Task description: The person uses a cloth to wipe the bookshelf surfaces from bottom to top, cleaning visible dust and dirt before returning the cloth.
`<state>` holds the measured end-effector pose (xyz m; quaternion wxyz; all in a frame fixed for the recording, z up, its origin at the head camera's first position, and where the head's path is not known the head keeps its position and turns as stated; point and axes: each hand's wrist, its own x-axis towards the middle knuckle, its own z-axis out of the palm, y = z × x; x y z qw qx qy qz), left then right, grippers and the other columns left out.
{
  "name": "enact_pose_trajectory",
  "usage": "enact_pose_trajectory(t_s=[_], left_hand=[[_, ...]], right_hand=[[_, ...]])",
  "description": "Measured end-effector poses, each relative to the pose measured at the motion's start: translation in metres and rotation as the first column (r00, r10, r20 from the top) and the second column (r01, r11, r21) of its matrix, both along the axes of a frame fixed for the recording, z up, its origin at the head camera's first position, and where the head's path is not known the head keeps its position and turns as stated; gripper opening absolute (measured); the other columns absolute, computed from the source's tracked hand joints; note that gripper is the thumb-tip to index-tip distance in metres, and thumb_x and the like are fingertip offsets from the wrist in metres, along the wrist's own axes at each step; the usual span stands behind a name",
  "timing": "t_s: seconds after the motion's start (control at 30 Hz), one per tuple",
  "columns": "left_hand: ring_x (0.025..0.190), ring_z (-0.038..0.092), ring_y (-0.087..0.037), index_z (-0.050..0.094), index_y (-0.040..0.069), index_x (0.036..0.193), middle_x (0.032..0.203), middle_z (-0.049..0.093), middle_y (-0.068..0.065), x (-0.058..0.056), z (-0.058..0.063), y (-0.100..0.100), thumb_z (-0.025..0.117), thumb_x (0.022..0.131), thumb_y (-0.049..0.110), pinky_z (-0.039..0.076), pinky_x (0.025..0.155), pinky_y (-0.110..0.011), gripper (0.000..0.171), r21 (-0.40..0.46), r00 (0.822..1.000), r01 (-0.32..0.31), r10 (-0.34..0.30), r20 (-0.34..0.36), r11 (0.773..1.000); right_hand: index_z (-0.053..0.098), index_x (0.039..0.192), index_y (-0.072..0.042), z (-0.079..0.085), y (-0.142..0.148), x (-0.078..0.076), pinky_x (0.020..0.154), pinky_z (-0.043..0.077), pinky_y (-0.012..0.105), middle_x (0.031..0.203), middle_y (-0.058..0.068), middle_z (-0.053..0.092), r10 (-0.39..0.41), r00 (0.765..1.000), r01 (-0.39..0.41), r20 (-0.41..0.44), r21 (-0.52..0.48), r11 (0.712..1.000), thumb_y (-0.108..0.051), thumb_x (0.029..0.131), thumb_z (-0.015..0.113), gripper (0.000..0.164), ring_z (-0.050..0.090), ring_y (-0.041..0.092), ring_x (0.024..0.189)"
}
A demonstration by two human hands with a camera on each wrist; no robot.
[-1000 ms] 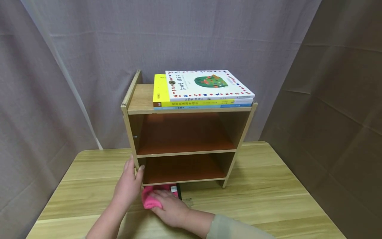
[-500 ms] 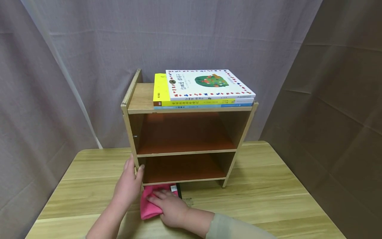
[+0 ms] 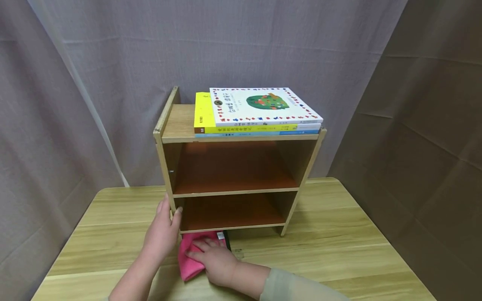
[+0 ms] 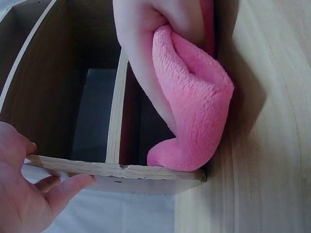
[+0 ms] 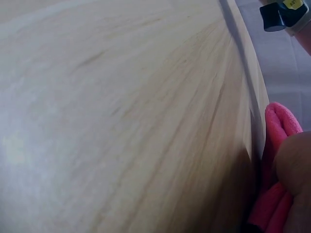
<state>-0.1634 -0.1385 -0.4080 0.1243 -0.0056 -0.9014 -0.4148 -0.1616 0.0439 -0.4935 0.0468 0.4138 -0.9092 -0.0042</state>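
My left hand grips the left side panel of a small wooden bookshelf, low down, thumb at the front edge. In the left wrist view, the fingers bend round that panel's edge. My right hand holds a pink fleecy cloth down at the table, under the bottom shelf by the left foot. A fold of the cloth stands between thumb and forefinger in the left wrist view. A white tag and dark edging show on the cloth; its back part is hidden beneath the shelf.
Several picture books, a white one uppermost, lie stacked on top of the bookshelf. The wooden table extends to both sides. Grey curtains hang behind, and a brownish one on the right.
The pink cloth's near left corner has unfolded and spread toward me. My right hand has shifted slightly over it, its fingers more spread. My left hand and the bookshelf stay in place.
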Motion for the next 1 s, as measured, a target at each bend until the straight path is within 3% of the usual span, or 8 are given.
enact_pose_trajectory(t_s=[0.17,0.6,0.8,1.0], left_hand=[[0.125,0.052,-0.041,0.016,0.015,0.159,0.150,0.037,-0.013,0.001,0.001,0.000,0.041,0.107,0.031,0.044,0.097,-0.063,0.060,-0.007,1.000,0.000,0.000,-0.003,1.000],[0.126,0.052,-0.041,0.016,0.018,0.159,0.150,0.037,-0.014,-0.001,0.001,0.001,0.041,0.106,0.030,0.045,0.096,-0.063,0.059,-0.013,1.000,0.007,-0.008,-0.018,1.000],[0.124,0.053,-0.041,0.013,0.020,0.160,0.151,0.036,-0.013,0.001,0.001,0.001,0.041,0.106,0.030,0.045,0.096,-0.063,0.061,-0.005,1.000,0.010,-0.010,-0.001,1.000],[0.128,0.050,-0.042,0.009,0.017,0.160,0.156,0.031,-0.014,0.002,0.002,0.001,0.041,0.107,0.030,0.042,0.099,-0.063,0.064,-0.001,1.000,0.009,-0.009,0.010,1.000]], right_hand=[[0.057,0.138,-0.042,0.002,0.002,-0.001,0.094,0.052,0.047,0.145,-0.005,0.051,0.007,1.000,-0.007,-0.017,-0.021,1.000,-0.001,0.071,0.069,0.079,0.050,0.025,0.130],[0.065,0.129,-0.039,0.013,0.020,-0.012,0.100,0.049,0.038,0.143,-0.003,0.054,0.099,0.995,-0.099,-0.005,-0.112,0.989,-0.004,0.079,0.072,0.061,0.056,0.024,0.125],[0.069,0.124,-0.036,0.013,0.031,-0.014,0.101,0.047,0.036,0.139,-0.004,0.057,0.146,0.987,-0.154,-0.065,-0.155,0.976,-0.014,0.085,0.070,0.045,0.056,0.020,0.124],[0.072,0.119,-0.034,0.015,0.043,-0.014,0.101,0.048,0.038,0.137,-0.003,0.060,0.180,0.979,-0.196,-0.095,-0.197,0.961,-0.013,0.083,0.071,0.041,0.056,0.021,0.124]])
